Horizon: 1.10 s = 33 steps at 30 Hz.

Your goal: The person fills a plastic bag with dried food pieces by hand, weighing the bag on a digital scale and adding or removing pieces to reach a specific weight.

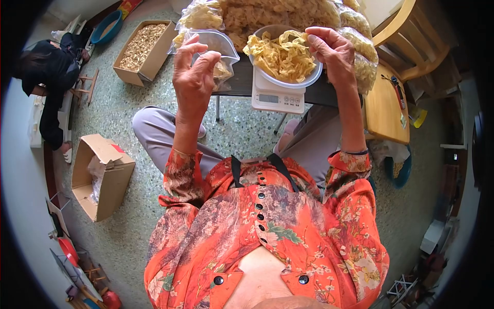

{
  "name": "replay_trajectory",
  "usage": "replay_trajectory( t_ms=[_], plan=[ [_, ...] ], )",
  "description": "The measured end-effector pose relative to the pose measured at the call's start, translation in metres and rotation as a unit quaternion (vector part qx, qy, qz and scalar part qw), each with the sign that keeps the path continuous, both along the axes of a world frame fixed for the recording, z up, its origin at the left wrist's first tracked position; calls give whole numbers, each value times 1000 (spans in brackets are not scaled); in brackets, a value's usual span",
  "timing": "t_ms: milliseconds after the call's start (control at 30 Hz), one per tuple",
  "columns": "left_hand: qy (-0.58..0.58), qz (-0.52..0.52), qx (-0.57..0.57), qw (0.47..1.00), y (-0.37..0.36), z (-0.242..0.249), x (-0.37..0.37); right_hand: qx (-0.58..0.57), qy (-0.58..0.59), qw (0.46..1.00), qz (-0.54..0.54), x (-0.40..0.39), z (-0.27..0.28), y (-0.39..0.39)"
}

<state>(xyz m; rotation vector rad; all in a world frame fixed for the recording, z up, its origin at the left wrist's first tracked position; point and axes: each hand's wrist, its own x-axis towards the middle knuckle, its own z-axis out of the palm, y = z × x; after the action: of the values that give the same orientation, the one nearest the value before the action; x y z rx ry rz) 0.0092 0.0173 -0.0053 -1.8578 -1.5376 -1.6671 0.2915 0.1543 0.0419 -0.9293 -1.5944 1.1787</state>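
Note:
My left hand is raised beside a clear plastic bag, fingers curled and apart from the thumb, with nothing visible between them. Some pale yellow flakes lie in the bag. At the right rim of a white bowl, my right hand pinches a thin yellow dried piece. Crinkled yellow dried pieces fill the bowl, which rests on a white digital scale. The digits on its display are too small to read.
Filled clear bags are piled behind the bowl. A wooden chair with tools stands at right. On the floor at left are a carton of brownish pieces and an open cardboard box. Another person bends at the far left.

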Motion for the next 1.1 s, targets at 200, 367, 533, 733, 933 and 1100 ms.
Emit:
replay_trajectory(
  t_ms=[200,367,533,733,933,1100],
  plan=[
    [-5,-11,14,1000,-1,3,-1,64,-38,995,-59,-17,8,-10],
    [-4,-19,20,1000,1,3,-1,74,51,995,-40,-61,41,-36],
    [-4,-15,19,1000,2,4,2,192,-7,981,1,-112,30,-46],
    [-14,-10,19,1000,-2,2,2,177,-18,984,-1,-106,17,-39],
    [-32,1,29,999,-4,1,0,249,-208,941,-93,-29,15,-6],
    [-68,14,46,997,-4,1,1,340,-400,850,-38,-5,3,2]
  ],
)
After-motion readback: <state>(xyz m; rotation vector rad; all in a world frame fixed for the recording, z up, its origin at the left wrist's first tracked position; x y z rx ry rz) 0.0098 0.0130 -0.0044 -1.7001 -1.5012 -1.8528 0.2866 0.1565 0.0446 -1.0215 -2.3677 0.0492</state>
